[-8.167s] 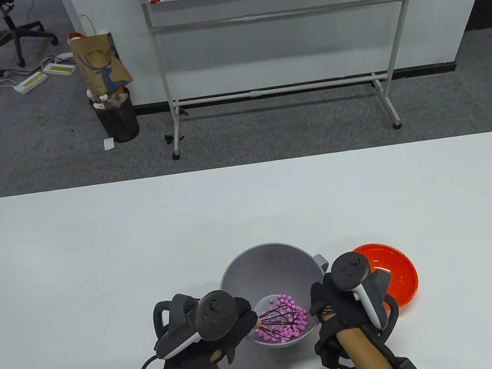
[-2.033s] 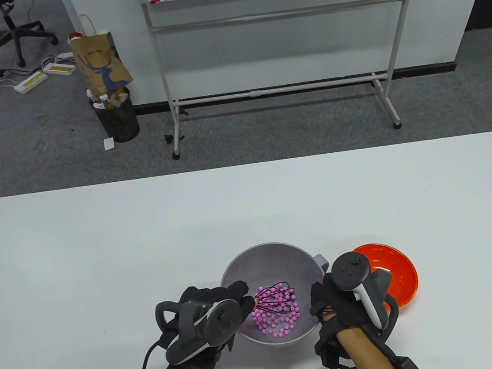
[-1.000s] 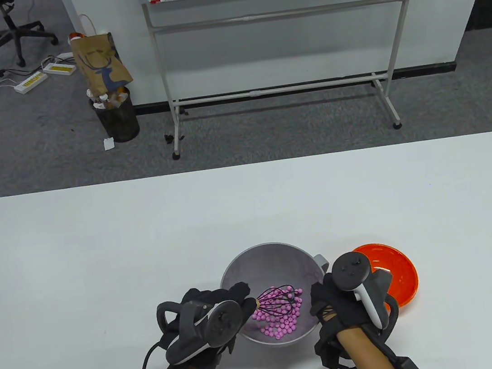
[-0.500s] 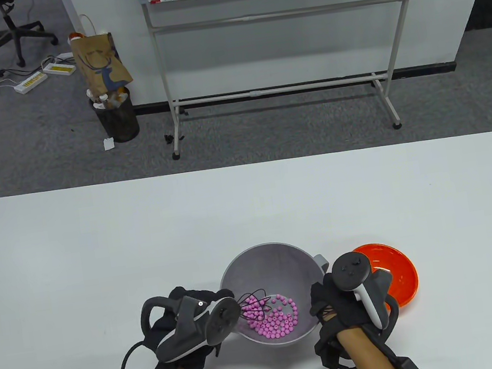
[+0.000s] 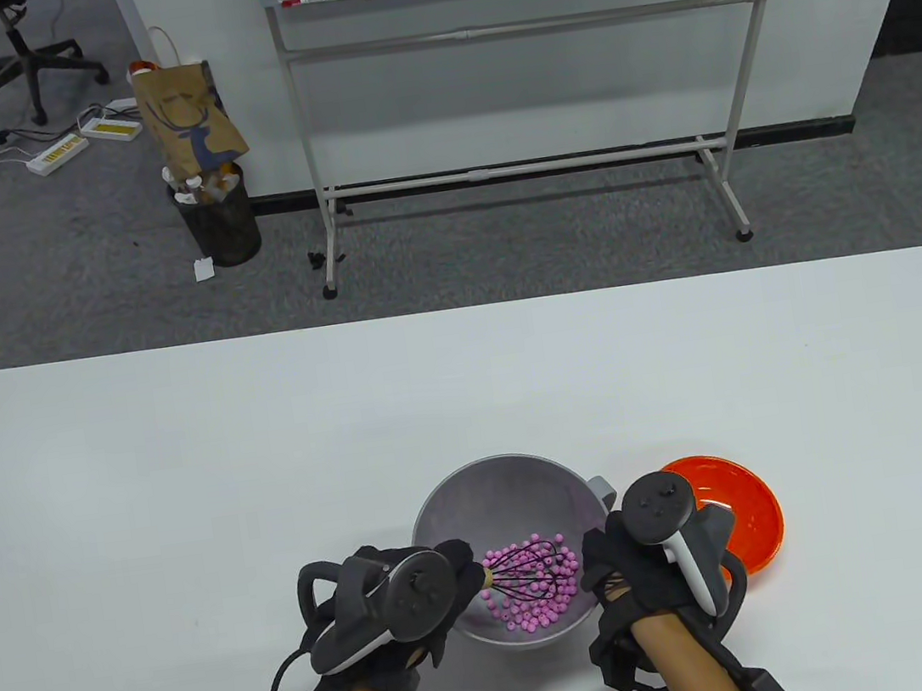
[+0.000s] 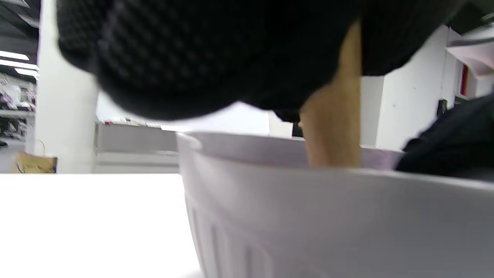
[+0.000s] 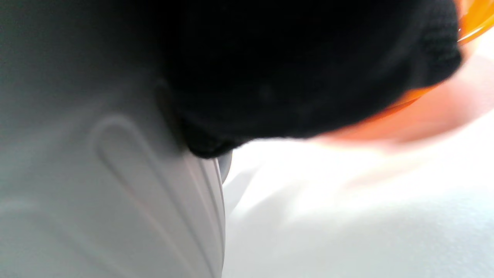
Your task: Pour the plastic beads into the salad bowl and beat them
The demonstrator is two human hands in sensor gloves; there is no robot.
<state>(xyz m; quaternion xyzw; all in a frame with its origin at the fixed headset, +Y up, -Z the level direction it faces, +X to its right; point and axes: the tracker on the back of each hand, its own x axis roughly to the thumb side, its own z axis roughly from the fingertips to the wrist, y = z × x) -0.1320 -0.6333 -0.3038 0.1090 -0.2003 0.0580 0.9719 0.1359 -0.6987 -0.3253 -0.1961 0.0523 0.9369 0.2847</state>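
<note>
On the white table (image 5: 189, 486), the right hand (image 5: 630, 574) is gripping the grey salad bowl (image 5: 499, 494) by its side while the left hand (image 5: 427, 594), fingers curled round a wooden-handled whisk (image 5: 528, 580), is stirring the pink beads (image 5: 540, 600) inside, where too brisk a stroke could flick beads over the rim.

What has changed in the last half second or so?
The left hand swung the whisk from the salad bowl's left wall back toward its middle, shifting the pink beads. The right hand stays against the bowl's side; the orange dish hasn't moved.
</note>
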